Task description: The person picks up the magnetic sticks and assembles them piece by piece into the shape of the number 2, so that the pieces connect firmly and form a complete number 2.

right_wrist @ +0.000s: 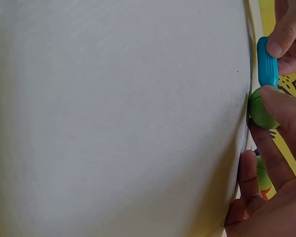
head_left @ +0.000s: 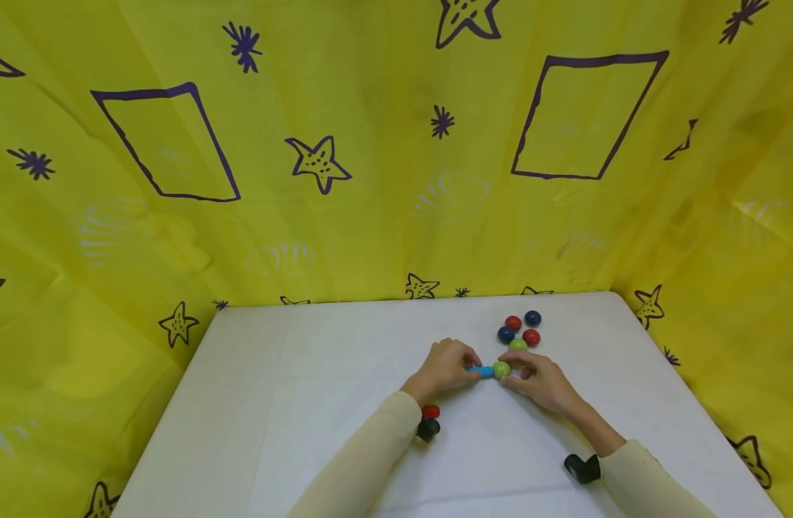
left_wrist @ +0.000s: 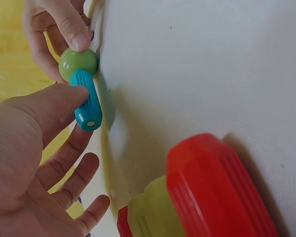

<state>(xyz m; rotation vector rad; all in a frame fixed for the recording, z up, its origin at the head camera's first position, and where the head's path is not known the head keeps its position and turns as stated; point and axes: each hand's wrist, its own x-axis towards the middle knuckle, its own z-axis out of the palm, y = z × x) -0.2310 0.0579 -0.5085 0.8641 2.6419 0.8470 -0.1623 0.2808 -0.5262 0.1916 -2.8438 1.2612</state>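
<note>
A blue ribbed rod is pinched between the thumb and fingers of my left hand. Its far end touches a green ball, which my right hand pinches between thumb and fingers. The left wrist view shows a small round silvery spot at the rod's free end. Several red and dark blue balls lie on the table just beyond my right hand, with another green ball nearest to it. Below my left wrist lies a red ribbed rod, with a yellow-green piece beside it, partly hidden by the arm.
A white-covered table stands against a yellow curtain with drawn stars. A black object lies by the left forearm, and another black object by the right cuff. Red balls and dark blue balls sit at the back right.
</note>
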